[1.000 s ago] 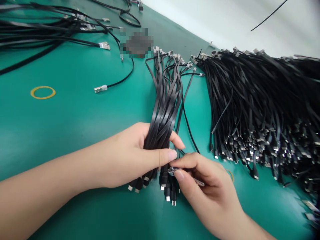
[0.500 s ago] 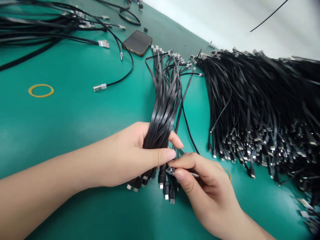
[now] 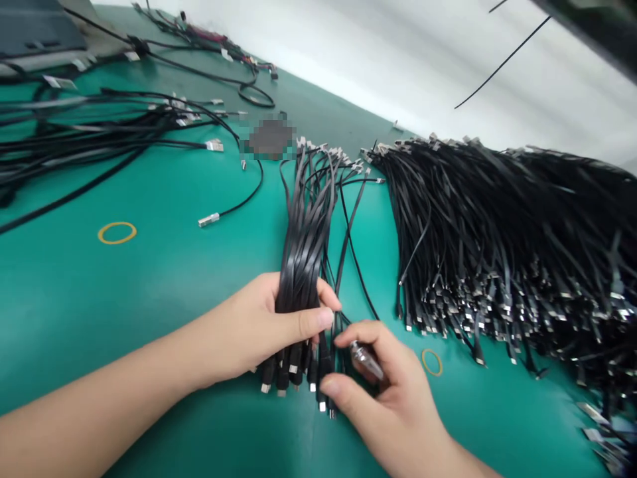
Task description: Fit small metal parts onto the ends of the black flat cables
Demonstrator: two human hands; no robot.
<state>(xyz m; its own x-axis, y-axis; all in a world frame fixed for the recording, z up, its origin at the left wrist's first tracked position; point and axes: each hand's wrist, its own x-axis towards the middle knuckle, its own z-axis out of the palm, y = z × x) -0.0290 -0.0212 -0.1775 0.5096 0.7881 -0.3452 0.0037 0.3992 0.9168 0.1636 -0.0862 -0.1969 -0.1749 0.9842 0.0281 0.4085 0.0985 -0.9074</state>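
Observation:
A bundle of flat black USB cables [image 3: 306, 245] is wrapped in my left hand [image 3: 269, 325], its thumb lying across the front. Small black plugs with metal tips hang out below that grip. To the right, my right hand [image 3: 383, 392] has its thumb and forefinger spread on either side of a few plugs at the bundle's edge. Tucked against its curled fingers is a small shiny metal tool [image 3: 367, 360] that looks like nail clippers. Its far end is hidden in the palm. White-collared USB plugs [image 3: 338, 157] fan out at the bundle's far end.
A large heap of similar cables [image 3: 478, 219] covers the right side. More loose cables [image 3: 114, 126] lie at the back left. One yellow rubber band [image 3: 117, 233] is at left, another rubber band [image 3: 432, 362] beside my right hand. A pixelated dark object [image 3: 271, 137] lies behind the bundle.
My right thumb and forefinger have parted, and the metal tool has moved from the plugs back into the hand. My left hand keeps its hold. The camera view has shifted upward.

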